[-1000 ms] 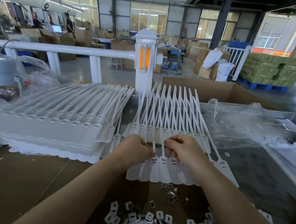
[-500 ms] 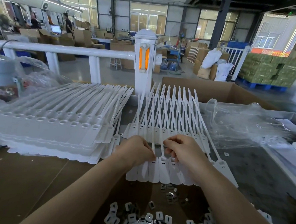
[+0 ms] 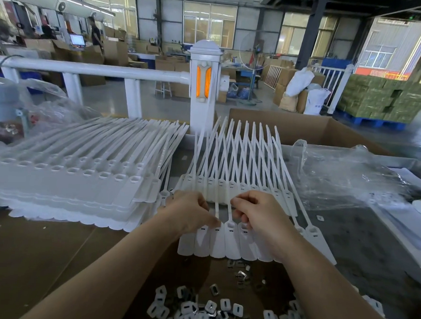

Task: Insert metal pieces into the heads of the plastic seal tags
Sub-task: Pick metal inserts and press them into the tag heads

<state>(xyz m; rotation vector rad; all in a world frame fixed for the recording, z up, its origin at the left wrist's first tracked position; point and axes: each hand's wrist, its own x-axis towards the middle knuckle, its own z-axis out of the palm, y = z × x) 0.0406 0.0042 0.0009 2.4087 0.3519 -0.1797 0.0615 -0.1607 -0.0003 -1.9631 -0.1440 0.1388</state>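
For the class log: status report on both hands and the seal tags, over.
Left hand and right hand curled over heads of near row of seal tags. Loose metal pieces piled nearer. Nothing in the way.

Both hands, the left hand (image 3: pixel 191 211) and right hand (image 3: pixel 260 216), curl their fingertips onto the heads of a row of white seal tags (image 3: pixel 229 242), with loose metal pieces (image 3: pixel 207 309) piled at 6 o'clock and a tag stack (image 3: pixel 62 182) at 9 o'clock.
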